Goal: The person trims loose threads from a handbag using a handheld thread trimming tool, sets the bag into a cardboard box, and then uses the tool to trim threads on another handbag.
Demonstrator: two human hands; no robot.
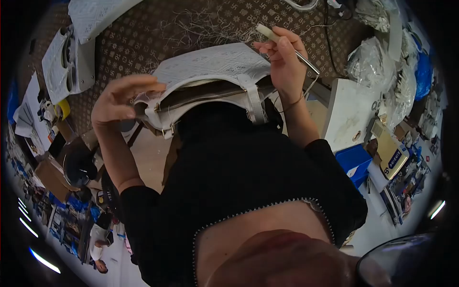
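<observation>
A white handbag [210, 60] with an embossed pattern rests against my lap. Its top faces me, and a zip and the dark lining show between its handles. My left hand [125, 99] is at the bag's left end, thumb and fingers apart, close to the handle strap; whether the fingertips touch it I cannot tell. Above the bag's right end, my right hand [288, 55] is closed around a slim tool [307, 62] with a pale, blocky end and a metal shaft. What exactly the tool is does not show clearly.
Loose white threads [215, 28] lie on the brown patterned table cover [126, 43]. Another white bag [71, 62] stands at the left. Clear plastic wrap [370, 62], a blue bin [354, 162] and a yellowish box [389, 150] are at the right. Another person [99, 239] is behind, lower left.
</observation>
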